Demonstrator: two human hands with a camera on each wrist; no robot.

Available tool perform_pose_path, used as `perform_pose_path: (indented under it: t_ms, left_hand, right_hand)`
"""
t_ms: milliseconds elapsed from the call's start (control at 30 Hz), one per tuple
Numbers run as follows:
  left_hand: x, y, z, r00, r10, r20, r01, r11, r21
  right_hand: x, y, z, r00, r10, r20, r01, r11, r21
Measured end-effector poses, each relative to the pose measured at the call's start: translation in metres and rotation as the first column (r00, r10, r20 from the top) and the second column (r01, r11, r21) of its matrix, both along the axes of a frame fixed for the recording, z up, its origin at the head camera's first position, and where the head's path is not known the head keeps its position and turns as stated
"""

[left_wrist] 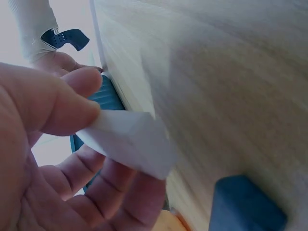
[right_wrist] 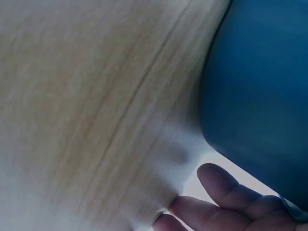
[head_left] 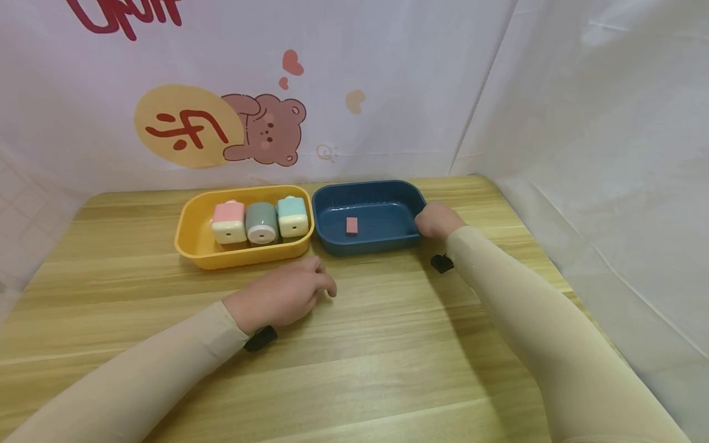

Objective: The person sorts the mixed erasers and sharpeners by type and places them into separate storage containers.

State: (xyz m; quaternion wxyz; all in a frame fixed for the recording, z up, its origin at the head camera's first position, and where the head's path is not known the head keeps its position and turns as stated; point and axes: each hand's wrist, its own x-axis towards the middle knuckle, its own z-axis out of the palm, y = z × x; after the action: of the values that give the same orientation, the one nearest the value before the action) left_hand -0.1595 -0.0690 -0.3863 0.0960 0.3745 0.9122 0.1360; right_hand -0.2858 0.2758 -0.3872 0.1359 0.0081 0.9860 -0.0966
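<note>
In the left wrist view my left hand pinches a white eraser between thumb and fingers. From the head view that eraser is hidden beneath the left hand, which hovers over the table just in front of the trays. My right hand grips the right end of the blue tray. Its fingers lie along the outside of the tray wall near the table; the thumb is hidden in that view. A small pink block lies inside the blue tray, toward its left.
Left of the blue tray stands a yellow tray, their ends close together. It holds a pink pencil sharpener, a grey-green one and a mint one. White cloth hangs behind the wooden table.
</note>
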Motion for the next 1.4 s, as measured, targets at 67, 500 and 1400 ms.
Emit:
perform_pose_path:
  t_ms: [67, 500, 1400]
  left_hand:
    - [0.0000, 0.0005, 0.0000, 1.000, 0.000, 0.004, 0.000, 1.000, 0.000]
    - [-0.0010, 0.0046, 0.0009, 0.996, 0.061, 0.061, -0.061, 0.998, 0.002]
    - [0.0005, 0.0048, 0.0025, 0.994, 0.055, 0.092, -0.058, 0.998, 0.024]
  right_hand:
    - [0.0003, 0.0002, 0.0006, 1.000, 0.002, 0.002, -0.002, 1.000, 0.003]
    - [0.0003, 0.0009, -0.0001, 1.000, 0.009, 0.002, -0.009, 1.000, -0.002]
    - [0.0002, 0.0006, -0.0001, 1.000, -0.013, 0.006, 0.013, 1.000, -0.017]
